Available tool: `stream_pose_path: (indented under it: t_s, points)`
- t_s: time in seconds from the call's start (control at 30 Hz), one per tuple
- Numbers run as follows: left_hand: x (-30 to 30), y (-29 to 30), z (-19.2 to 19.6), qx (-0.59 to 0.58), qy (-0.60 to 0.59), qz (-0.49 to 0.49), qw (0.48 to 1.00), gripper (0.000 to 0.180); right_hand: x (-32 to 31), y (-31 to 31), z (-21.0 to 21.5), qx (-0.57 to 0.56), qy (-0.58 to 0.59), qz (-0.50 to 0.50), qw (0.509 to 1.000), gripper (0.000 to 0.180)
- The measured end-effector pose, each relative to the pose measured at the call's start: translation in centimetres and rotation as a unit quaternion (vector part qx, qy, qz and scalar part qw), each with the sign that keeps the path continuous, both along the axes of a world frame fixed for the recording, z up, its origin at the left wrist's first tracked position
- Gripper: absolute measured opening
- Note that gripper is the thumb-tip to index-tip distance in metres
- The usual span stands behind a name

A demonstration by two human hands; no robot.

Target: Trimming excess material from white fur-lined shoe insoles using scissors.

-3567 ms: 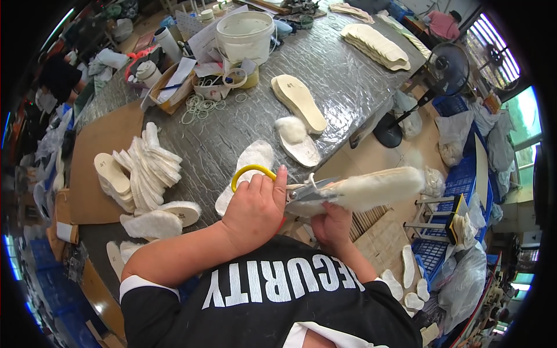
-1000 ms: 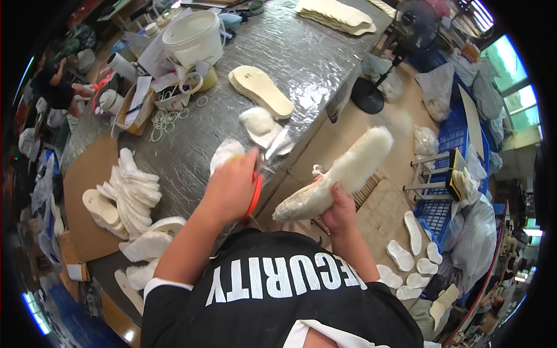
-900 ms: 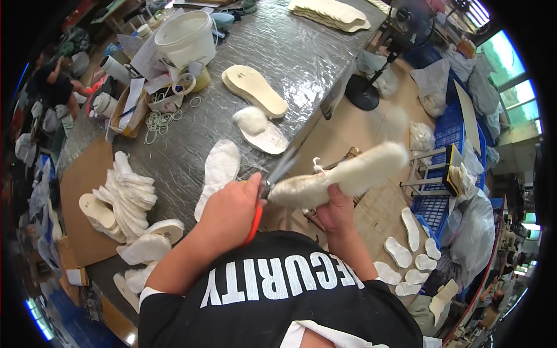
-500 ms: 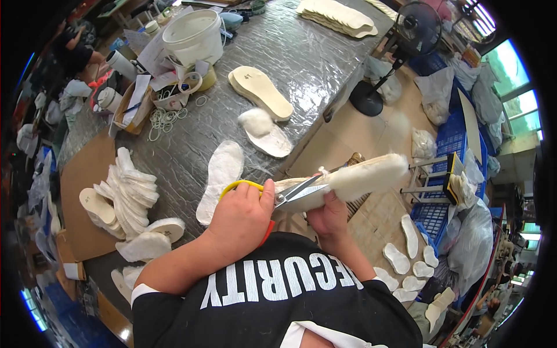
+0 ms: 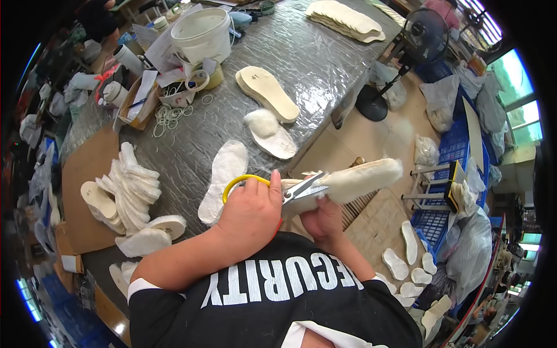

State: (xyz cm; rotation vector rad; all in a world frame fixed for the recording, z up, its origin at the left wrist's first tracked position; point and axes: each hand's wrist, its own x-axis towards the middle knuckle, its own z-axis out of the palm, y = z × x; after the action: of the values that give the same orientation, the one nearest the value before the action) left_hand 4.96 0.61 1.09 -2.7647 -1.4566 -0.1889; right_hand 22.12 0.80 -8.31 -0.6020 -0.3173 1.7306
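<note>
My left hand (image 5: 249,206) is closed round the handles of a pair of scissors (image 5: 303,190) with one yellow loop; a bit of red shows under the hand. The steel blades are parted and lie against the edge of a fluffy cream insole (image 5: 368,176). My right hand (image 5: 323,221) grips this insole from below, thumb up against the pile near the blade tips. The insole points away to the right, and its left end is partly hidden behind the scissors and my left hand. A white fleecy insole (image 5: 225,174) lies flat on the table just beyond my left hand.
On the table (image 5: 191,130) are a heap of fleecy insoles (image 5: 136,188), a pair of cream insoles (image 5: 267,93), an insole with a fluff ball (image 5: 264,123) and a white bucket (image 5: 202,36). Several pieces (image 5: 395,264) lie on the floor, near a stool (image 5: 429,188) and a fan (image 5: 426,35).
My right hand and the fluffy insole have shifted slightly left, toward the scissors. My left hand has moved a little to the right with the scissors. The view has shifted slightly too.
</note>
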Motion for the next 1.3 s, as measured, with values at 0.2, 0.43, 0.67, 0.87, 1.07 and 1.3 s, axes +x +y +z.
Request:
stream_pose_path:
  t_s: [0.2,0.43,0.67,0.87,1.07,1.3]
  points:
    - [0.2,-0.1,0.0,-0.023,0.037,0.010,0.999,0.052,-0.2,0.1,0.5,-0.049,0.060,0.065,0.995,0.052]
    - [0.2,-0.1,0.1,-0.034,0.056,0.006,0.998,0.053,-0.3,0.1,-0.3,-0.046,0.088,0.074,0.992,0.047]
    - [0.1,-0.3,-0.3,-0.027,0.072,0.011,0.997,0.053,-0.8,-0.1,0.5,-0.053,0.097,0.074,0.991,0.048]
    - [0.3,-0.3,-0.3,-0.077,0.056,0.024,0.995,0.058,-1.3,-0.3,0.1,-0.085,0.084,0.089,0.989,0.054]
    - [0.4,-0.3,-0.4,-0.066,0.063,0.029,0.995,0.061,-1.5,-0.6,-0.8,-0.088,0.095,0.101,0.986,0.054]
    - [0.3,-0.5,-0.9,-0.063,0.064,0.040,0.995,0.059,-1.8,-0.6,-0.4,-0.093,0.130,0.129,0.979,0.048]
